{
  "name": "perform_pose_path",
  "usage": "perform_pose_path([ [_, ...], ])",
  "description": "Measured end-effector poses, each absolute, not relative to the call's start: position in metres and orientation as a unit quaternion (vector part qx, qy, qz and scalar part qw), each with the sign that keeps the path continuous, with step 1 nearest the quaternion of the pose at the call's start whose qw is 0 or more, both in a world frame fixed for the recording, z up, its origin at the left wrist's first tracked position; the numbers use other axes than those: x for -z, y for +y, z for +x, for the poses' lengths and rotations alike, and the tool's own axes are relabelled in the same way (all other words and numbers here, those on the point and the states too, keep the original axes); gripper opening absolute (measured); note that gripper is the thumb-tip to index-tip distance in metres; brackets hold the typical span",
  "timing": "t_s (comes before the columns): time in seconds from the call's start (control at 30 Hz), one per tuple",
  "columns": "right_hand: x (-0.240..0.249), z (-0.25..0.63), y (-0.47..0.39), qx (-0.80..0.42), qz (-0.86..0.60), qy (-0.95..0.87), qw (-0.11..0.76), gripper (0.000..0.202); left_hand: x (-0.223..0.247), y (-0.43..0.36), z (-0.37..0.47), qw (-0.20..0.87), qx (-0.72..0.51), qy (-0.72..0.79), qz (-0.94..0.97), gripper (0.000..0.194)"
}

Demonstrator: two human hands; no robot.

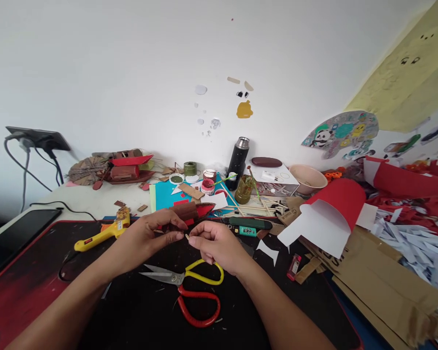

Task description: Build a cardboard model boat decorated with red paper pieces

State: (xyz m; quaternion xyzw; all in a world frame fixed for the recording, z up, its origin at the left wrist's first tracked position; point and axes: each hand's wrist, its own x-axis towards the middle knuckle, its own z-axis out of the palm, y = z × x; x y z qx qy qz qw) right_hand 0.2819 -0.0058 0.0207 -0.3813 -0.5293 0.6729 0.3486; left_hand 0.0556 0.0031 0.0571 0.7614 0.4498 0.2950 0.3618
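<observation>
Over the dark desk mat, my two hands meet almost fingertip to fingertip. My right hand (217, 244) is closed, its thumb and finger pinching a short pale wooden stick piece (187, 237). My left hand (149, 238) is curled in a pinch just left of that piece; anything between its fingertips is too small to make out. Below them lie scissors (175, 278) with one yellow and one red handle, blades part open. Just behind my fingers rests a brown boat-like model (185, 210) with a red inside. A yellow glue gun (100, 236) lies left of my left hand.
Paint jars (208, 185), a black thermos (238, 160) and thin sticks (237, 210) stand or lie toward the wall. Right are a green utility knife (250, 223), a lighter (294, 267), red-and-white curved paper (337, 204) and cardboard (383, 277). A phone (16, 238) lies left.
</observation>
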Motion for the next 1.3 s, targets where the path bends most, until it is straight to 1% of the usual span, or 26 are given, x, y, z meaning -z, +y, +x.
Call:
perform_pose_path([
  [0.23, -0.022, 0.281, -0.007, -0.678, -0.383, -0.525, 0.343, 0.024, -0.056, 0.005, 0.055, 0.342, -0.286, 0.428, 0.786, 0.026],
  [0.43, -0.021, 0.281, -0.007, -0.68, -0.391, -0.521, 0.337, 0.021, -0.058, 0.003, 0.054, 0.324, -0.241, 0.433, 0.806, 0.022],
  [0.57, -0.021, 0.281, -0.006, -0.687, -0.384, -0.509, 0.348, 0.025, -0.059, 0.002, 0.053, 0.326, -0.205, 0.439, 0.812, 0.02],
  [0.7, -0.021, 0.28, -0.006, -0.701, -0.37, -0.489, 0.365, 0.034, -0.06, 0.0, 0.058, 0.324, -0.179, 0.448, 0.814, 0.021],
  [0.83, -0.019, 0.28, -0.006, -0.709, -0.364, -0.469, 0.38, 0.044, -0.061, -0.002, 0.065, 0.327, -0.202, 0.467, 0.797, 0.022],
  [0.97, -0.018, 0.279, -0.006, -0.702, -0.364, -0.471, 0.391, 0.047, -0.062, -0.001, 0.068, 0.346, -0.241, 0.486, 0.765, 0.027],
  [1.07, -0.017, 0.278, -0.005, -0.694, -0.366, -0.477, 0.396, 0.047, -0.062, -0.001, 0.068, 0.354, -0.245, 0.488, 0.759, 0.03],
  [1.3, -0.016, 0.276, -0.005, -0.674, -0.385, -0.489, 0.398, 0.042, -0.059, -0.003, 0.071, 0.359, -0.237, 0.486, 0.761, 0.028],
])
